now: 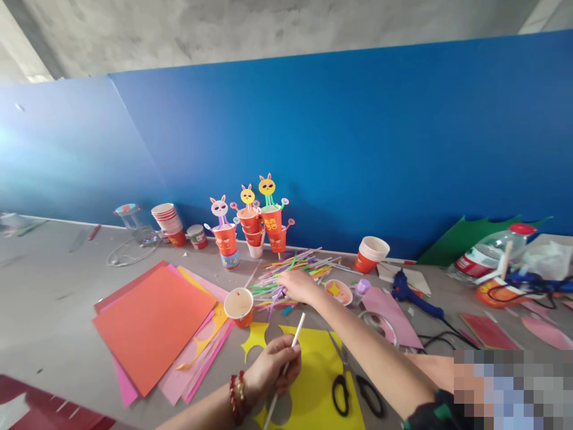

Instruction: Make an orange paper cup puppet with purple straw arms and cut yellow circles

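My left hand (280, 364), a beaded bracelet at its wrist, is closed around a white paper straw (298, 328) that leans up to the right over a cut yellow sheet (320, 370). My right hand (298, 285) reaches across into a pile of coloured straws (313, 263). Its fingers are pinched at a purple straw (274, 297), the tips partly hidden. Left of it stands an open paper cup (239, 307). Black-handled scissors (342, 388) lie on the yellow sheet below my right forearm.
Behind the straws stand rabbit-faced cup figures (226, 239). Stacked coloured paper (154, 325) lies left, and stacked cups (168, 221) stand by the blue wall (358, 149). At right are more cups (372, 254), a blue glue gun (416, 298) with its cord, tape (379, 325) and a bottle (492, 251).
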Demonstrator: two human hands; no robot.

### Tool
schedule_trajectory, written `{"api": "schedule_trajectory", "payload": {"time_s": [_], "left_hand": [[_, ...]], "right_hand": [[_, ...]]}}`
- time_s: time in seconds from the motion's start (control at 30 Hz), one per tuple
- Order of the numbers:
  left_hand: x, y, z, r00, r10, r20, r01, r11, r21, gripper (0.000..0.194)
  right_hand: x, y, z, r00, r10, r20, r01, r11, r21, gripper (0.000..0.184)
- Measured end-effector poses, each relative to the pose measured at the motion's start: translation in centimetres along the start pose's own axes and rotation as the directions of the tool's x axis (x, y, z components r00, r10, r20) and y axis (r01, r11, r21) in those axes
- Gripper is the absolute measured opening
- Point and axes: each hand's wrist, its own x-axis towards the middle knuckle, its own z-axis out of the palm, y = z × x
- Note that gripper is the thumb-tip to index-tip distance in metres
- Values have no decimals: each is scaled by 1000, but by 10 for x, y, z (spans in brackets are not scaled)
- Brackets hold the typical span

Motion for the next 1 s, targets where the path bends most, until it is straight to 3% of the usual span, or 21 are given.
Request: {"api": "schedule_trajectory", "payload": {"time_s": [0.3, 0.5, 0.63, 0.77, 0.83, 0.93, 1.0], "left_hand": [[1, -2, -2, 1000, 6, -2, -6, 998, -63, 26], [3, 2, -3, 999, -45, 2, 45, 986, -159, 33], [7, 5, -7, 998, -57, -10, 54, 974, -219, 39], [7, 15, -13, 994, -101, 33, 107, 949, -298, 47], [4, 19, -15, 986, -149, 71, 163, 952, -258, 48], [1, 23, -14, 979, -182, 94, 196, 966, -166, 37], [0, 23, -13, 980, -177, 91, 189, 972, -141, 30]], "right_hand": [[-18, 27, -26, 983, 155, -93, -152, 988, 40, 24], [-41, 31, -34, 938, 285, -197, -241, 945, 220, 20], [-73, 21, -30, 957, 188, -219, -89, 914, 396, 18], [-106, 5, -16, 978, -50, -204, 164, 790, 591, 15], [-117, -4, -8, 980, -92, -175, 178, 799, 575, 17], [-126, -15, 0, 992, -57, -117, 102, 899, 427, 21], [-129, -19, 4, 988, -11, -154, 66, 931, 358, 25]]}}
